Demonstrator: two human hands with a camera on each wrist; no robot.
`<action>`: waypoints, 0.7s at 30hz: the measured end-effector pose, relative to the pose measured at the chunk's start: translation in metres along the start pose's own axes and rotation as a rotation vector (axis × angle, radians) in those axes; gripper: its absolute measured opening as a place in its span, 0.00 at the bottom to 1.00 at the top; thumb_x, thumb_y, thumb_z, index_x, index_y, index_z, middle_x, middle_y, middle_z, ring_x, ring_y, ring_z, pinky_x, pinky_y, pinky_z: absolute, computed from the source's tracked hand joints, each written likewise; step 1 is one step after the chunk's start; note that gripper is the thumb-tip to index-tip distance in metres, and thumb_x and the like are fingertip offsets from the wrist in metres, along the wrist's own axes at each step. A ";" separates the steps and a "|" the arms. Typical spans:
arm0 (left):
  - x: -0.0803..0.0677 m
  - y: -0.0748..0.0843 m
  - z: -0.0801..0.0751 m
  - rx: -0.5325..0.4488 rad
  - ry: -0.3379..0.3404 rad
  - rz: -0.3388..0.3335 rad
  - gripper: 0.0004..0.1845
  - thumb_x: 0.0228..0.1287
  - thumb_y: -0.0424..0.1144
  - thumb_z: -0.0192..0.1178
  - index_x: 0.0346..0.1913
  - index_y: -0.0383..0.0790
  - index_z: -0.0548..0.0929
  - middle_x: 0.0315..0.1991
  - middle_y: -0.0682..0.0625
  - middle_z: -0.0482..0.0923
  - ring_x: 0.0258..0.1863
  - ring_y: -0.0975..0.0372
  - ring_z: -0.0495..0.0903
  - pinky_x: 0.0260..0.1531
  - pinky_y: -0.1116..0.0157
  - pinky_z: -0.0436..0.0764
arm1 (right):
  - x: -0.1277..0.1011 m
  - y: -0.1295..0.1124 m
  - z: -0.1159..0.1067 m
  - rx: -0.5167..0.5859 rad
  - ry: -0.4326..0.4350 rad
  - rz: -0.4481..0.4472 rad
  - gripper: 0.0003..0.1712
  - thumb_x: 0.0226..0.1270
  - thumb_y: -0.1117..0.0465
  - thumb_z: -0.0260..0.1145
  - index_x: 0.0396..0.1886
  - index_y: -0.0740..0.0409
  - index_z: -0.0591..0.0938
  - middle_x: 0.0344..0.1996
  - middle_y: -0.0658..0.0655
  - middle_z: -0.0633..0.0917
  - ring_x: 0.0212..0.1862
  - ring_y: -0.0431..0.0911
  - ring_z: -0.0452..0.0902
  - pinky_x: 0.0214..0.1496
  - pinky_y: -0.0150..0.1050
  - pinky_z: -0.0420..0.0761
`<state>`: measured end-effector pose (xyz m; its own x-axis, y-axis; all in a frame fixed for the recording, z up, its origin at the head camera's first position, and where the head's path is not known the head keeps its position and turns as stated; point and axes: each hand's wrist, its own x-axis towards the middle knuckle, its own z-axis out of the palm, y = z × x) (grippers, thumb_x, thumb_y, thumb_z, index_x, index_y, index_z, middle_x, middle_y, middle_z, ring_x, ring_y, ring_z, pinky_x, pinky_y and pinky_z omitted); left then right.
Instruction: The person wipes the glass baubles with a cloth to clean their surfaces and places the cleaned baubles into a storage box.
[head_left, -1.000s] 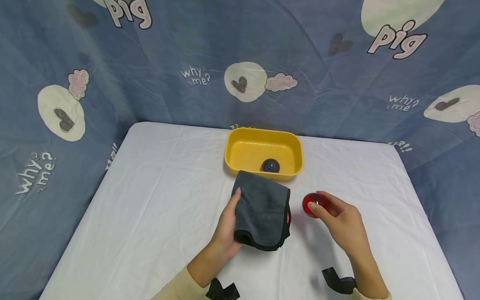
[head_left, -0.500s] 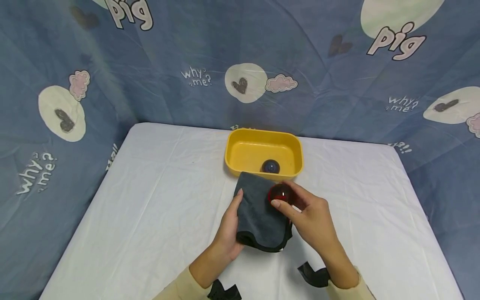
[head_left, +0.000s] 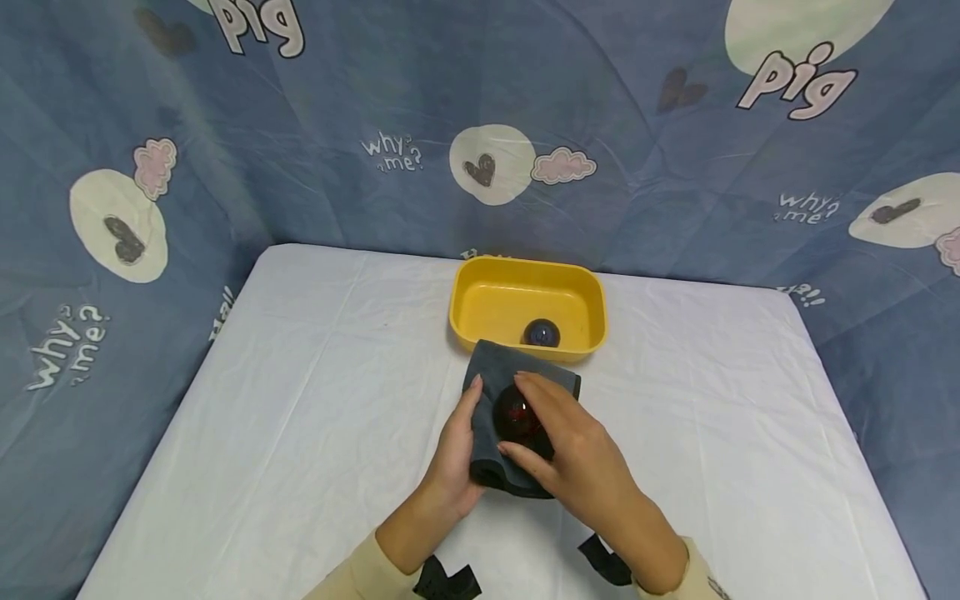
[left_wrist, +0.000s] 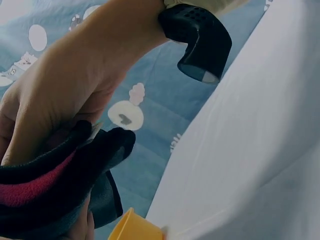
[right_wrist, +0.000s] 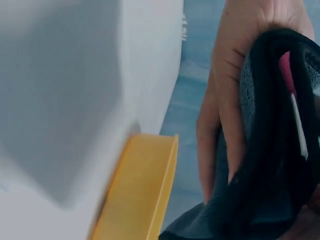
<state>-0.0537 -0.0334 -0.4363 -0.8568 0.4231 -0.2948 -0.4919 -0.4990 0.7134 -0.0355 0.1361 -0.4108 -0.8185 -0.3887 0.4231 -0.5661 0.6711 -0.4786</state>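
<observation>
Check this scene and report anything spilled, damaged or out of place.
Nothing stands out. The left hand holds the folded grey cloth, and the right hand presses the red ball onto it. The yellow tub sits upright on the white table with a dark ball inside.

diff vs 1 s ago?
The right hand carried the red ball leftward from the table onto the grey cloth and still grips it there. The left hand still holds the cloth; yellow tub and its dark ball unchanged.
</observation>
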 end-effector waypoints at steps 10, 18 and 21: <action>0.000 0.000 0.000 0.009 0.029 0.011 0.39 0.81 0.68 0.40 0.81 0.44 0.58 0.73 0.48 0.65 0.69 0.62 0.68 0.67 0.66 0.70 | -0.008 0.003 0.006 -0.088 0.060 -0.084 0.44 0.61 0.57 0.83 0.73 0.64 0.73 0.67 0.62 0.76 0.67 0.55 0.74 0.66 0.47 0.78; -0.001 -0.001 0.003 0.038 0.024 0.018 0.38 0.82 0.67 0.38 0.80 0.45 0.59 0.71 0.47 0.65 0.68 0.61 0.68 0.66 0.65 0.70 | -0.008 0.004 0.010 -0.134 0.132 -0.098 0.34 0.77 0.42 0.63 0.65 0.68 0.78 0.59 0.63 0.81 0.59 0.55 0.79 0.59 0.48 0.83; -0.001 0.000 0.003 0.055 0.038 0.008 0.38 0.82 0.67 0.38 0.80 0.44 0.59 0.71 0.46 0.65 0.67 0.60 0.68 0.66 0.65 0.70 | -0.007 0.003 0.012 -0.147 0.151 -0.081 0.36 0.77 0.40 0.64 0.62 0.69 0.80 0.55 0.64 0.82 0.55 0.55 0.80 0.56 0.49 0.84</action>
<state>-0.0524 -0.0318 -0.4344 -0.8664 0.3897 -0.3123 -0.4767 -0.4591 0.7496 -0.0332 0.1334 -0.4244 -0.7407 -0.3533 0.5715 -0.5999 0.7307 -0.3258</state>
